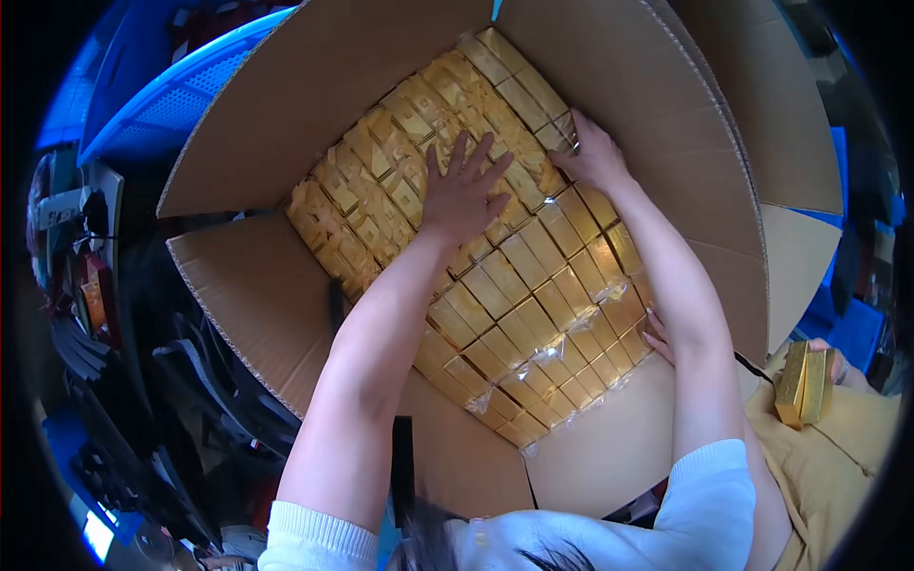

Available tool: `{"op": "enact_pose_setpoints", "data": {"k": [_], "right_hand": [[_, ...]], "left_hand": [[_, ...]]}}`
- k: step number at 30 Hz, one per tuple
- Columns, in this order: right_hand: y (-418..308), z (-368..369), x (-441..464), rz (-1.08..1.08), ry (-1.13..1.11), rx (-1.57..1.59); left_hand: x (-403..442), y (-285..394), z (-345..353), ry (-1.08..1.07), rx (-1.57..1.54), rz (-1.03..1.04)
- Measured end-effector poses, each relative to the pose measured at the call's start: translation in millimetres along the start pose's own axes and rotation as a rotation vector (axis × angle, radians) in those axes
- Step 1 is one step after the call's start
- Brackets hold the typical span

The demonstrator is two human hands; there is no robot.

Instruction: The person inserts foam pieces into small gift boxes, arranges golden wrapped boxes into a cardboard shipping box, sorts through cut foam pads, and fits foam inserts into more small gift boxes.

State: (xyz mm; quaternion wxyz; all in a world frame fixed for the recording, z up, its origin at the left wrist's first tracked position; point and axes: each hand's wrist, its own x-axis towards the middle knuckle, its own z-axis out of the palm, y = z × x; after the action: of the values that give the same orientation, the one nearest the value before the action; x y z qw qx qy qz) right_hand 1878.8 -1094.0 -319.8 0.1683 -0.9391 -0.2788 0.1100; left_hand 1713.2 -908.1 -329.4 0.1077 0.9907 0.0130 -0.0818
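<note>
A large open cardboard box (609,57) holds rows of small gold boxes (524,257), some wrapped in clear film. My left hand (464,195) lies with its fingers spread on top of the gold boxes near the middle, holding nothing. At the upper right of the stack, beside the carton's inner wall, my right hand (592,154) touches the end gold boxes. Its fingers are bent and partly apart, with the thumb on the boxes. Whether it grips one cannot be made out.
Another person's hand (657,335) rests at the stack's lower right edge. At the far right, a hand holds gold boxes (803,385) above tan cloth (819,466). A blue basket (190,95) stands at the upper left, dark chairs (209,371) at the left.
</note>
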Motion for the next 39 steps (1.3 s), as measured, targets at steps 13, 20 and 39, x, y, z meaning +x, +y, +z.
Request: {"op": "enact_pose_setpoints", "data": {"k": [13, 20, 39], "right_hand": [[-45, -35, 13, 0.156, -0.081, -0.152], [-90, -117, -16, 0.036, 0.166, -0.185], [-110, -216, -328, 0.546, 0.457, 1.02]], "left_hand": [[-3, 1, -4, -0.092, 0.025, -0.031], [1, 3, -17, -0.174, -0.037, -0.028], [-132, 137, -106, -0.495, -2.473, -0.313]]}}
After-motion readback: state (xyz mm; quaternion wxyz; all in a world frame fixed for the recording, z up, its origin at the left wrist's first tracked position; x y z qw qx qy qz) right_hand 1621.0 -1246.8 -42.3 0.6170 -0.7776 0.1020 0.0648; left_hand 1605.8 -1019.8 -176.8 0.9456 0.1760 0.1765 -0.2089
